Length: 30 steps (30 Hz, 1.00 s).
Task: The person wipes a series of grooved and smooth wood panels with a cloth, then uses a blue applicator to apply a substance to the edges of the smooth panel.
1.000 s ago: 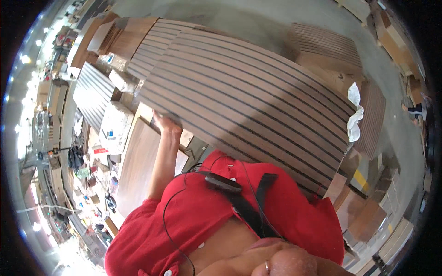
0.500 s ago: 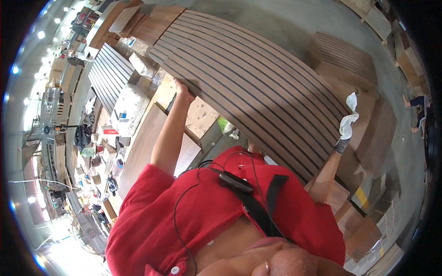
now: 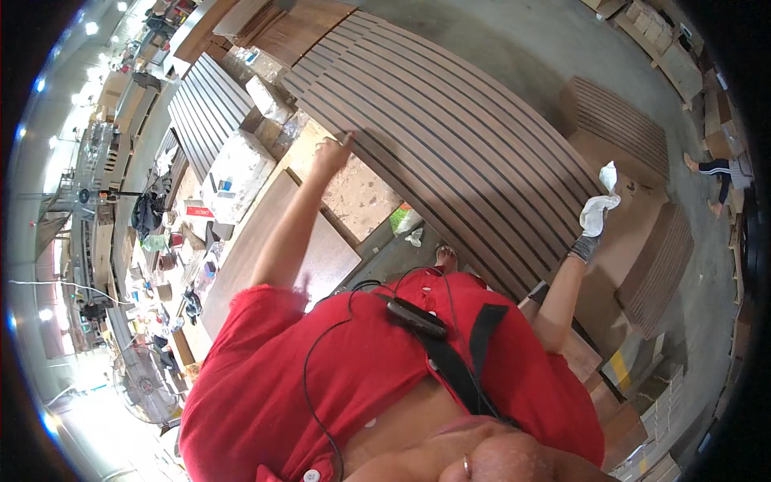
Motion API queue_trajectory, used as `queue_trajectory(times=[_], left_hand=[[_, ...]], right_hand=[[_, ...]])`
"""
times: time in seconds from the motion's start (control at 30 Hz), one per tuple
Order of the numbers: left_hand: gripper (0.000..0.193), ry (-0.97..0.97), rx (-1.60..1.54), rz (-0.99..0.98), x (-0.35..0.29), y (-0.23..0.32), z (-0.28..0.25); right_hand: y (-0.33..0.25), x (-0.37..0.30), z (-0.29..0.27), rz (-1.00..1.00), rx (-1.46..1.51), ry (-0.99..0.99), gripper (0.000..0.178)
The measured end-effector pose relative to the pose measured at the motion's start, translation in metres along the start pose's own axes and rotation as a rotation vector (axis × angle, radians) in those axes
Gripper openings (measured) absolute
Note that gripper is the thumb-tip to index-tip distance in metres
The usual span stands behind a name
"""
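Observation:
A long brown slatted panel (image 3: 458, 128) with dark grooves lies across the middle, running from upper left to lower right. My bare left hand (image 3: 331, 153) is by the panel's left edge, above a speckled tan board. One digit stretches toward the panel, the others look loosely bent, and nothing shows in them. On the panel's right end, my right hand (image 3: 591, 229), in a glove with a grey cuff, holds a crumpled white cloth (image 3: 608, 178). The pale glove and cloth partly merge, and its fingers are hard to make out.
Left of the panel are the tan board (image 3: 353, 193), a smooth brown board (image 3: 265, 229) and another slatted panel (image 3: 207, 108). Cardboard (image 3: 610, 157) and more slatted panels (image 3: 662, 249) lie at the right. A person (image 3: 717, 173) is at the far right. A fan (image 3: 144, 384) stands lower left.
My left hand has come off the panel's edge, its fingers loosened. My right hand with the cloth has shifted slightly left in view. The whole view has moved a little.

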State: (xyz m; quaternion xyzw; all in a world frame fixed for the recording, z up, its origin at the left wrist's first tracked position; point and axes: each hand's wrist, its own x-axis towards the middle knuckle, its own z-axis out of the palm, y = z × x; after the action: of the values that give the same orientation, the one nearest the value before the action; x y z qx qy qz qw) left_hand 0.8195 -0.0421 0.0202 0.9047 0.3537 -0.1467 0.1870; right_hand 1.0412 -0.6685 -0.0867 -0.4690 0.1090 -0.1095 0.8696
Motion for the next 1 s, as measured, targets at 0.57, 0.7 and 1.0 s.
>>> queue_trajectory(times=[0.57, 0.7, 1.0], left_hand=[[0.111, 0.439, -0.430, 0.213, 0.056, 0.018, 0.033], [0.112, 0.479, -0.364, 0.150, 0.069, -0.013, 0.027], [0.111, 0.456, -0.380, 0.129, 0.088, -0.014, 0.022]], right_hand=[[0.130, 0.044, 0.007, -0.304, -0.295, -0.045, 0.036], [0.123, 0.008, 0.078, -0.149, -0.417, -0.024, 0.029], [0.097, -0.027, 0.123, -0.225, -0.380, 0.061, 0.026]])
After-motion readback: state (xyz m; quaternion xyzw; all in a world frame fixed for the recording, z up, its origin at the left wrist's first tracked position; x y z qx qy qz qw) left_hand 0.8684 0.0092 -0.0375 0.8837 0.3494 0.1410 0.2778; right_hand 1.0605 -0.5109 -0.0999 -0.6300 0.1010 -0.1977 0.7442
